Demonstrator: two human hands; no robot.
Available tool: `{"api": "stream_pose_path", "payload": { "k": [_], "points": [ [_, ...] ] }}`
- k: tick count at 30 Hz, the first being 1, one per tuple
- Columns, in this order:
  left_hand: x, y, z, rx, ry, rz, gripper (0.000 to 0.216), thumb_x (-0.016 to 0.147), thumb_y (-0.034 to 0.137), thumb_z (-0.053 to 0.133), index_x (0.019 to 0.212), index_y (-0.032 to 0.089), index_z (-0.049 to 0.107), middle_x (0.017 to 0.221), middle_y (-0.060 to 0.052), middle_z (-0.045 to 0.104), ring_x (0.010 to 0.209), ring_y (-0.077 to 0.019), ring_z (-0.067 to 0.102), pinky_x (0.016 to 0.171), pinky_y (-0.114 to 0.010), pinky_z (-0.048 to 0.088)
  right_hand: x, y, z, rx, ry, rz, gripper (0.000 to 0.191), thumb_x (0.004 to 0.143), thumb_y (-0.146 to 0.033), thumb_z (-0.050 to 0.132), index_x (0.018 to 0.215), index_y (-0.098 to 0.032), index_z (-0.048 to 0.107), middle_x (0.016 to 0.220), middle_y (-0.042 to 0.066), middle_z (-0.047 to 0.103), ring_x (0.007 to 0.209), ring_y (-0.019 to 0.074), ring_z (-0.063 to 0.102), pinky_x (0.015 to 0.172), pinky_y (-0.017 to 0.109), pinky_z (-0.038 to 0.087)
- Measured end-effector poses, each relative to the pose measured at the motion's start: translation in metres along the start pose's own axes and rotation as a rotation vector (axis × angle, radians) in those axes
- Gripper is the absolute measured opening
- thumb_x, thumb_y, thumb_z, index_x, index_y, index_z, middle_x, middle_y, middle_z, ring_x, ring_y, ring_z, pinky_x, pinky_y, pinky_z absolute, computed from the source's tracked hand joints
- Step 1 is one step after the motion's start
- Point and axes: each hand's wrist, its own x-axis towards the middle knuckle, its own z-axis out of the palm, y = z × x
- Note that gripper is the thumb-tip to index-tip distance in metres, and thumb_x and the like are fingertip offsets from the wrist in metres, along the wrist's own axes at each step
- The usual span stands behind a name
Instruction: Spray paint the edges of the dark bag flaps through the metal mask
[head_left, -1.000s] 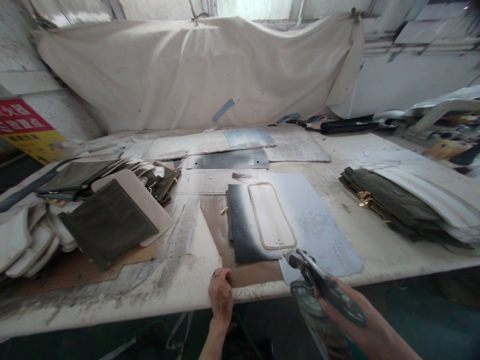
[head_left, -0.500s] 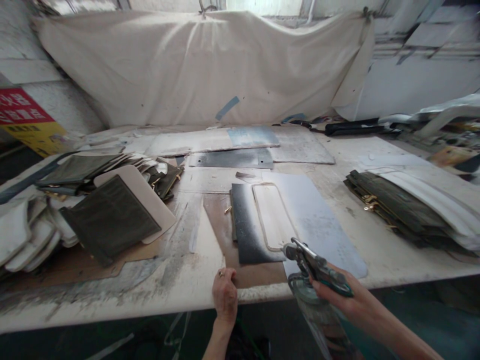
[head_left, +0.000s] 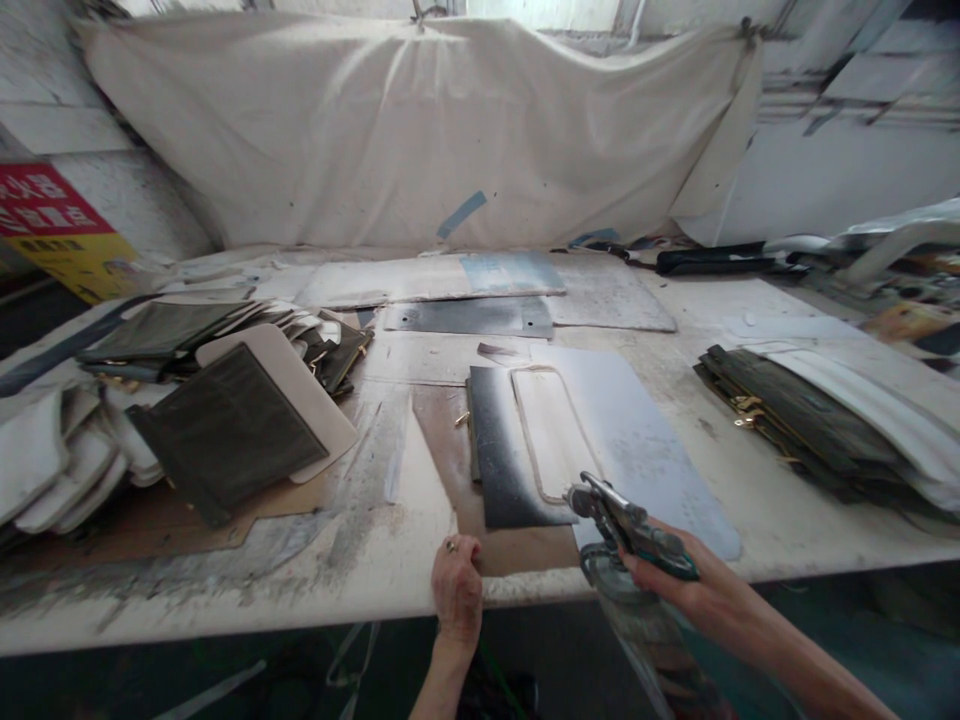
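Observation:
My right hand (head_left: pixel 679 570) is wrapped round a spray gun (head_left: pixel 626 525) with a cup hanging under it. The nozzle points at the lower edge of a pale rounded panel (head_left: pixel 555 430), framed by the opening of a template sheet. That sheet (head_left: pixel 502 470) is dark on its left and fades to grey-white (head_left: pixel 660 450) on its right. A gold zipper pull (head_left: pixel 462 419) sticks out from beneath its left edge. My left hand (head_left: pixel 457 590) rests as a loose fist on the table's front edge; the inside of its grip is hidden.
A dark green pouch piece with a pale flap (head_left: pixel 232 430) lies at the left, near piled pouches (head_left: pixel 157 340) and white flaps (head_left: pixel 60 470). More zippered pouches (head_left: pixel 810 420) are stacked right. A draped cloth (head_left: pixel 420 140) hangs behind the table (head_left: pixel 360 590).
The view has shifted slightly, putting the table and its things a little further right. Against the template, the spray gun has moved slightly left. My left hand stays at the table edge.

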Motion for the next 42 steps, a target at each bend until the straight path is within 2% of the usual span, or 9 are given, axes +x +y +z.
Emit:
{"api": "stream_pose_path", "payload": {
  "k": [8, 13, 17, 23, 31, 42],
  "points": [
    [0.000, 0.001, -0.002, -0.001, 0.008, 0.005, 0.019, 0.075, 0.006, 0.041, 0.067, 0.019, 0.053, 0.065, 0.000, 0.055, 0.065, -0.0138, 0.050, 0.061, -0.025, 0.039, 0.000, -0.013, -0.001, 0.013, 0.035, 0.027, 0.021, 0.077, -0.036, 0.053, 0.068, -0.018, 0.055, 0.063, -0.002, 0.052, 0.061, 0.0143, 0.048, 0.058, 0.026, 0.040],
    [-0.001, 0.000, -0.002, -0.005, 0.003, -0.002, 0.020, 0.075, 0.005, 0.040, 0.068, 0.019, 0.053, 0.065, 0.000, 0.055, 0.066, -0.0141, 0.050, 0.061, -0.025, 0.039, -0.001, -0.007, -0.006, 0.000, -0.007, 0.097, 0.032, 0.076, -0.045, 0.052, 0.058, -0.018, 0.056, 0.063, 0.002, 0.060, 0.068, 0.0196, 0.056, 0.063, 0.029, 0.043],
    [-0.002, -0.002, -0.001, -0.018, 0.000, 0.003, 0.019, 0.076, 0.006, 0.040, 0.069, 0.019, 0.052, 0.066, -0.001, 0.055, 0.067, -0.0144, 0.050, 0.062, -0.026, 0.039, 0.000, -0.004, -0.005, -0.027, -0.004, 0.123, 0.033, 0.074, -0.046, 0.052, 0.056, -0.018, 0.056, 0.065, 0.003, 0.061, 0.071, 0.0213, 0.057, 0.066, 0.031, 0.043],
    [-0.003, -0.004, 0.000, -0.024, -0.014, 0.007, 0.018, 0.076, 0.006, 0.041, 0.068, 0.019, 0.051, 0.066, -0.001, 0.055, 0.068, -0.0146, 0.050, 0.064, -0.026, 0.039, 0.000, -0.010, -0.005, -0.097, 0.012, 0.113, 0.030, 0.074, -0.042, 0.050, 0.054, -0.019, 0.052, 0.056, 0.000, 0.055, 0.062, 0.0186, 0.053, 0.062, 0.030, 0.041],
    [-0.002, -0.001, -0.002, -0.004, 0.002, 0.006, 0.020, 0.076, 0.006, 0.041, 0.068, 0.019, 0.053, 0.066, -0.001, 0.056, 0.067, -0.0144, 0.050, 0.061, -0.025, 0.038, 0.002, -0.025, -0.003, -0.103, -0.022, 0.110, 0.027, 0.074, -0.039, 0.049, 0.054, -0.020, 0.049, 0.056, -0.001, 0.051, 0.060, 0.0167, 0.049, 0.058, 0.028, 0.037],
    [-0.004, -0.002, -0.001, 0.002, 0.003, -0.009, 0.019, 0.076, 0.006, 0.042, 0.068, 0.019, 0.054, 0.065, 0.000, 0.056, 0.066, -0.0140, 0.050, 0.061, -0.025, 0.037, -0.002, -0.009, 0.002, -0.065, -0.093, 0.069, 0.023, 0.075, -0.033, 0.048, 0.059, -0.018, 0.050, 0.060, -0.002, 0.049, 0.061, 0.0145, 0.045, 0.058, 0.027, 0.036]
  ]
}}
